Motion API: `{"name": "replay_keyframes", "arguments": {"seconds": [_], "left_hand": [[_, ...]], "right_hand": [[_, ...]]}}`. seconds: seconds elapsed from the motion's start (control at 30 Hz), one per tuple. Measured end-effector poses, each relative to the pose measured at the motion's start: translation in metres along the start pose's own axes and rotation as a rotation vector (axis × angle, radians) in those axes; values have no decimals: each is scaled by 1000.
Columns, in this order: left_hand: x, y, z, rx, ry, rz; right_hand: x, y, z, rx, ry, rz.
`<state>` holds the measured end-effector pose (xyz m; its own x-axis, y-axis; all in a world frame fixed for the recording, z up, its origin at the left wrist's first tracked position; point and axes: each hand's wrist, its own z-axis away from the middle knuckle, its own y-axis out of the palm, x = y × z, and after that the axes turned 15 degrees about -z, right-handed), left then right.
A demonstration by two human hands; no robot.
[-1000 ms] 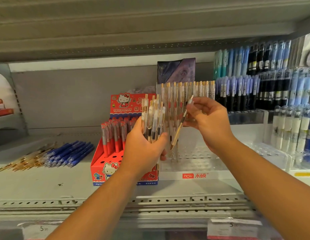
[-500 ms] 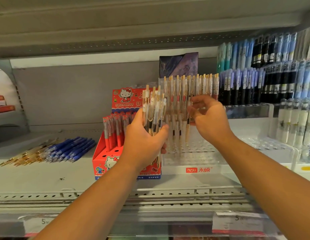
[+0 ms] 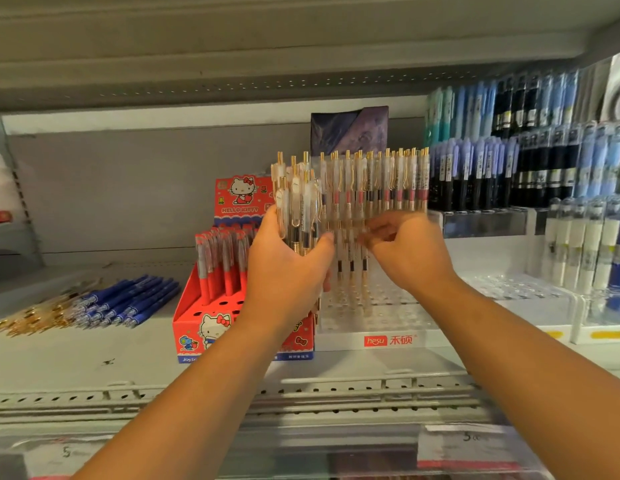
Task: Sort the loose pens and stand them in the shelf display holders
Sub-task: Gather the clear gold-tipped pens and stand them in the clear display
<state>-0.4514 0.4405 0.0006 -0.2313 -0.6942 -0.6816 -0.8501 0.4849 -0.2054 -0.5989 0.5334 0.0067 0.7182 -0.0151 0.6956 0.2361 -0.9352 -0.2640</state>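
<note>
Right hand point(image 3: 409, 252) sank toward the clear holder point(image 3: 388, 320).
My left hand point(image 3: 284, 275) grips a pen bundle point(image 3: 296, 202); right one's grip unclear, blurred.

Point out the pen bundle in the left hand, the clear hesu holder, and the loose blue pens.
pen bundle point(image 3: 299, 199): head view, upper barrels above the grip.
clear hesu holder point(image 3: 350, 341): head view, white front label strip.
loose blue pens point(image 3: 128, 301): head view, middle of the pile.
</note>
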Motion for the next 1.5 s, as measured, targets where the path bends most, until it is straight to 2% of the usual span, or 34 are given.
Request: {"name": "replay_keyframes", "arguments": {"seconds": [0.07, 0.13, 0.2, 0.27, 0.33, 0.5, 0.6, 0.8, 1.17, 1.37, 1.5], "left_hand": [[-3, 7, 0, -28, -24, -8], [-3, 12, 0, -26, -57, -2], [-1, 14, 0, 11, -63, -5], [1, 14, 2, 56, -33, -9], [3, 12, 3, 83, -2, -28], [3, 8, 10, 102, 17, -57], [1, 7, 12, 57, 30, -79], [4, 1, 13, -82, 25, -68], [9, 1, 12, 5, 93, -195], [11, 2, 12, 42, 105, -191], [11, 2, 13, 50, 95, -197]], "right_hand": [[8, 0, 3, -52, -75, -47], [16, -1, 6, -20, -133, -249], [23, -1, 9, 145, -84, -535], [24, 1, 12, 307, -15, -695], [25, 3, 13, 372, 8, -739], [27, 0, 13, 398, 63, -798], [27, 1, 14, 383, 94, -825], [33, -5, 16, 419, 120, -1041], [14, -36, -4, -152, 4, -785], [6, -28, -6, -173, -119, -503], [2, -26, -6, -121, -103, -450]]}}
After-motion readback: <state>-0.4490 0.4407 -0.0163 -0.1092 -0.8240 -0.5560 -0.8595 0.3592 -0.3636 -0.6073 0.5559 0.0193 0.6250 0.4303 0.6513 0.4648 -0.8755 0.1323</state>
